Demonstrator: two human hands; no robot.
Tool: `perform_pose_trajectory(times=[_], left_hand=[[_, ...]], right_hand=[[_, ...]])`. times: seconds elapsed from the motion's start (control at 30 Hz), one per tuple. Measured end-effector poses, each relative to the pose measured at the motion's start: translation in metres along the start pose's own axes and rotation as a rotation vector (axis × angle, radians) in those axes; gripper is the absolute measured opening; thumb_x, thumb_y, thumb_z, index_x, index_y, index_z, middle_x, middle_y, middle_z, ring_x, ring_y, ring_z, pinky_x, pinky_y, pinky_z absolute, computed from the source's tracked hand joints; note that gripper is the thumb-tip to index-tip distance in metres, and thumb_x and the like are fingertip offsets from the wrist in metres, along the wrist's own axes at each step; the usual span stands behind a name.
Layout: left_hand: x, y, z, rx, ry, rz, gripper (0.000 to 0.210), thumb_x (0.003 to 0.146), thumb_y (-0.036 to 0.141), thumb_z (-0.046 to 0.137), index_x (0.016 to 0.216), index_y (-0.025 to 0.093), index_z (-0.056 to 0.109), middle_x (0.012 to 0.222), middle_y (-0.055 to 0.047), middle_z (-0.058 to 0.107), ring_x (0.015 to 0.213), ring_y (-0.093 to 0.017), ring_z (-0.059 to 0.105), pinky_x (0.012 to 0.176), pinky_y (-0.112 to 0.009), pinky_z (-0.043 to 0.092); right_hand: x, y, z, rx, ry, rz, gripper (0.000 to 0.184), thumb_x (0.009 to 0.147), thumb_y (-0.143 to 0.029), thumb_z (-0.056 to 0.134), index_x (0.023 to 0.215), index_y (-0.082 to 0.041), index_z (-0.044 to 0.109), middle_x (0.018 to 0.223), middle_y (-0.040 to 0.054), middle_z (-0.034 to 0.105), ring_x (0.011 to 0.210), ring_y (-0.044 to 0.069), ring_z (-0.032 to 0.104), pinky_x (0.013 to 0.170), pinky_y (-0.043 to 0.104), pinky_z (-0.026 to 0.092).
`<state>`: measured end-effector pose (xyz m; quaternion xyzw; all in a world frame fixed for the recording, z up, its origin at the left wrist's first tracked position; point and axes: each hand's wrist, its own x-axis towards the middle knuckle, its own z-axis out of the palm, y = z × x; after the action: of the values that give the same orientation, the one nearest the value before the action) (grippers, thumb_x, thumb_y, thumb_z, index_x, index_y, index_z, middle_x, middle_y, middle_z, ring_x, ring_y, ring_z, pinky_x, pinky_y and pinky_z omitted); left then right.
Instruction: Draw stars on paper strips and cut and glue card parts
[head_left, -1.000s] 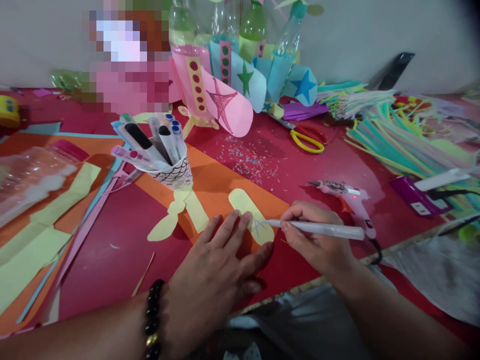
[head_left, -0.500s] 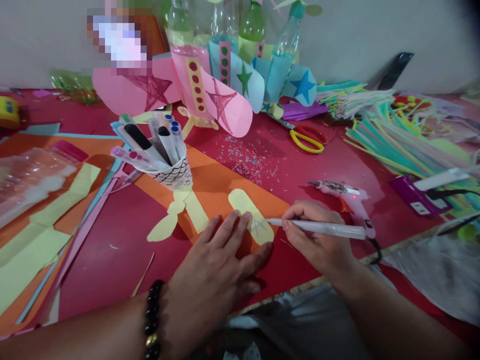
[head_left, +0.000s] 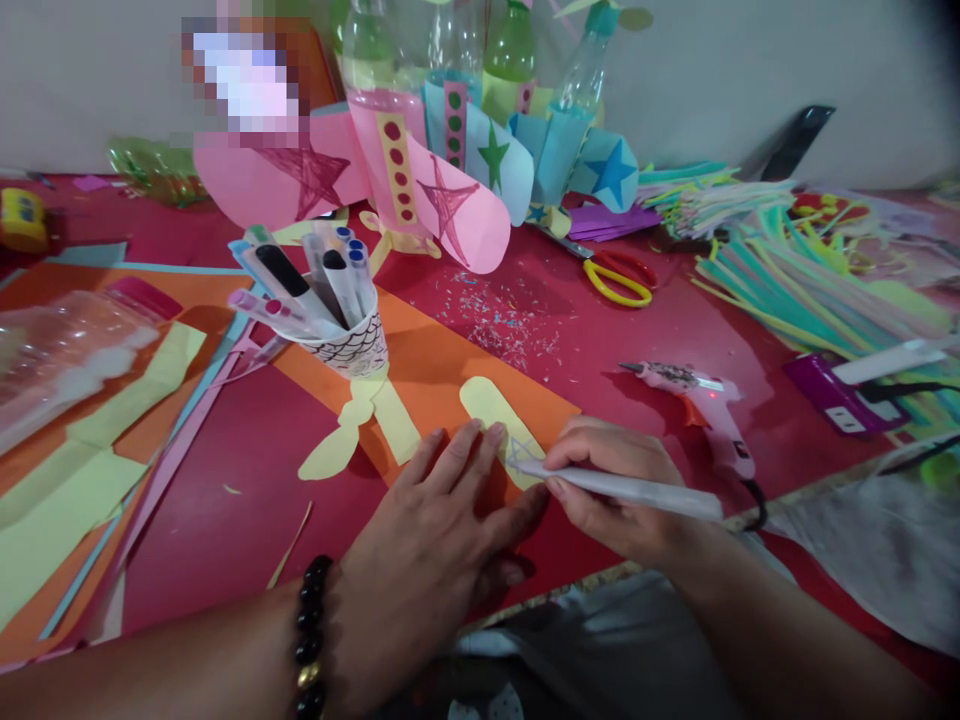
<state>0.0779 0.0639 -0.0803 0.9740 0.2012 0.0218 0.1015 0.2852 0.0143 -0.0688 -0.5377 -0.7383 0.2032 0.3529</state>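
Note:
A rounded strip of pale yellow paper [head_left: 486, 400] lies on orange paper [head_left: 427, 345], and a thin star outline is drawn on its near end. My left hand [head_left: 442, 510] rests flat with fingers spread, its fingertips touching the strip's left edge and the thumb by its near end. Pinched in my right hand [head_left: 622, 490] is a white marker [head_left: 637, 492], its tip on the star lines. Left of the strip stands a paper cup [head_left: 352, 350] full of markers. Beside the cup's base lie other yellow cut-out pieces [head_left: 330, 450].
At the back stand plastic bottles [head_left: 367, 40] wrapped in coloured paper with stars. Scissors [head_left: 619, 280] and a pink glue gun [head_left: 697, 395] lie to the right, near a purple box [head_left: 840, 395] and pipe cleaners [head_left: 810, 260]. A clear bottle [head_left: 67, 340] lies left.
My right hand has moved slightly down and left with the marker, which now lies lower over the strip. More star lines show. My left hand stays in place.

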Motion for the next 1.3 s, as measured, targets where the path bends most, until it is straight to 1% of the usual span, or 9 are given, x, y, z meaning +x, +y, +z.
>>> perform_pose_trajectory(times=[0.27, 0.67, 0.77, 0.9, 1.17, 1.3], left_hand=[[-0.001, 0.0, 0.0, 0.007, -0.008, 0.001, 0.054, 0.091, 0.053, 0.044, 0.141, 0.036, 0.033, 0.151, -0.012, 0.03, 0.138, -0.033, 0.028, 0.107, -0.055, 0.027], [0.0, 0.0, -0.002, 0.0, -0.036, -0.002, 0.052, 0.093, 0.051, 0.041, 0.142, 0.036, 0.032, 0.151, -0.013, 0.029, 0.137, -0.033, 0.03, 0.107, -0.055, 0.027], [0.0, -0.001, -0.001, -0.001, -0.04, 0.002, 0.053, 0.094, 0.052, 0.038, 0.143, 0.037, 0.029, 0.152, -0.014, 0.027, 0.138, -0.033, 0.029, 0.107, -0.055, 0.027], [0.0, -0.001, 0.0, 0.0, -0.043, 0.003, 0.051, 0.094, 0.053, 0.037, 0.142, 0.036, 0.031, 0.151, -0.015, 0.027, 0.138, -0.033, 0.029, 0.107, -0.055, 0.027], [-0.001, -0.001, 0.0, 0.017, -0.007, 0.01, 0.054, 0.092, 0.052, 0.044, 0.142, 0.036, 0.032, 0.151, -0.012, 0.029, 0.136, -0.033, 0.03, 0.107, -0.054, 0.027], [0.0, -0.001, -0.002, 0.007, -0.007, 0.004, 0.052, 0.092, 0.051, 0.044, 0.141, 0.036, 0.035, 0.149, -0.012, 0.032, 0.135, -0.032, 0.032, 0.106, -0.054, 0.028]], right_hand=[[0.0, 0.001, 0.001, 0.012, -0.017, -0.014, 0.007, 0.083, -0.014, 0.055, 0.086, -0.019, 0.059, 0.072, 0.0023, 0.061, 0.065, 0.014, 0.055, 0.063, 0.027, 0.045], [-0.003, 0.003, -0.004, 0.017, 0.024, 0.065, 0.006, 0.079, -0.012, 0.057, 0.077, -0.018, 0.058, 0.067, -0.0002, 0.055, 0.061, 0.012, 0.051, 0.058, 0.025, 0.039], [-0.003, 0.004, -0.005, 0.022, 0.048, 0.074, 0.007, 0.078, -0.012, 0.057, 0.074, -0.017, 0.057, 0.065, 0.0, 0.055, 0.06, 0.012, 0.051, 0.058, 0.025, 0.039], [-0.004, 0.004, -0.006, 0.03, 0.071, 0.082, 0.008, 0.078, -0.013, 0.056, 0.072, -0.017, 0.057, 0.064, 0.0005, 0.055, 0.059, 0.012, 0.05, 0.057, 0.026, 0.037], [-0.007, 0.008, -0.007, 0.04, 0.087, 0.105, 0.007, 0.077, -0.014, 0.057, 0.071, -0.017, 0.056, 0.063, 0.0001, 0.053, 0.057, 0.013, 0.048, 0.056, 0.028, 0.035], [-0.01, 0.008, -0.007, 0.06, 0.107, 0.099, 0.005, 0.077, -0.013, 0.058, 0.074, -0.017, 0.057, 0.066, -0.0002, 0.054, 0.06, 0.013, 0.05, 0.058, 0.028, 0.038]])
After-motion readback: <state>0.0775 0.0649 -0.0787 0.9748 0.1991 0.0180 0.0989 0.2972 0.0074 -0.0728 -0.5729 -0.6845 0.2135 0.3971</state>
